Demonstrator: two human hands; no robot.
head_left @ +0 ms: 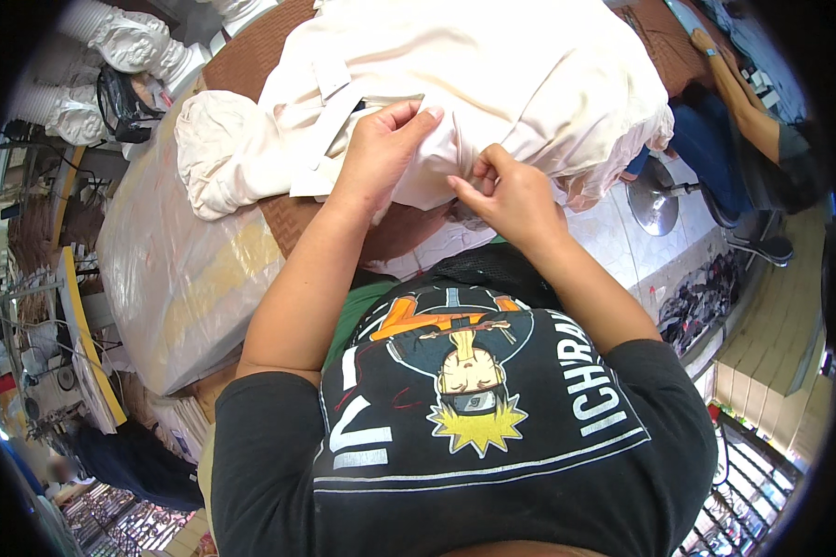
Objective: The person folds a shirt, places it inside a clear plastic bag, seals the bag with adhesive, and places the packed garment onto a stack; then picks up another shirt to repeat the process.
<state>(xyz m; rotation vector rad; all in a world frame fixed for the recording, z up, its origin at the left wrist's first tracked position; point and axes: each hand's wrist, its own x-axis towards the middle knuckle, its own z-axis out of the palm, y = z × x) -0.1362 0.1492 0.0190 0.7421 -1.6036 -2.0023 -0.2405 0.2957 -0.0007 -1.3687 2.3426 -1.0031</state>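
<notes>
A large cream-white cloth [548, 74], smooth and loosely creased, is spread in front of me, its left end bunched into folds. My left hand [381, 153] is closed on the cloth, with a raised fold pinched between thumb and forefinger. Just to the right, my right hand [520, 195] is held at the cloth's near edge with curled fingers and the thumb pointing left. Whatever its fingertips hold, if anything, is too small to make out. Beside my left hand a white strip [337, 123] lies across the cloth, and a small white tag [331, 74] shows farther back.
Brown quilted fabric [293, 223] shows under the cloth. A plastic-wrapped slab [186, 251] stands to the left, with white ornate columns [130, 42] behind it. On the right, another person's arm [748, 107] appears near a round metal stool base [653, 197].
</notes>
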